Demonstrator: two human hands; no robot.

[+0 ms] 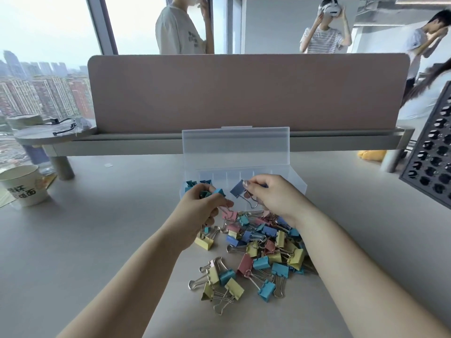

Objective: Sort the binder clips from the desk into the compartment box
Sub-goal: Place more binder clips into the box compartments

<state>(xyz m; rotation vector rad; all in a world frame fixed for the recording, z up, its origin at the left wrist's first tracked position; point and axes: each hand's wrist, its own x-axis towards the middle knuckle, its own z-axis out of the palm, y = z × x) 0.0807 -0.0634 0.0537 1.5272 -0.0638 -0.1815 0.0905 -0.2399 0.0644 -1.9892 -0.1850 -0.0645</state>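
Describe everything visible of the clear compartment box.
The compartment box looks like clear, frosted plastic: long, shallow, split by thin walls into a row of compartments. Its lid stands open, upright at the back. It sits on the desk behind the clip pile. Teal clips lie in its leftmost compartments. The left hand, gripping a teal clip, and right hand, pinching a blue clip, hide its front edge.

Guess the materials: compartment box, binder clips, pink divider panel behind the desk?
Compartment box: frosted translucent plastic; the background shows faintly through its raised lid. Binder clips: probably painted sheet metal, matte pastel bodies with shiny silver wire handles. Divider panel: looks like matte felt or fabric, no glare; unconfirmed.
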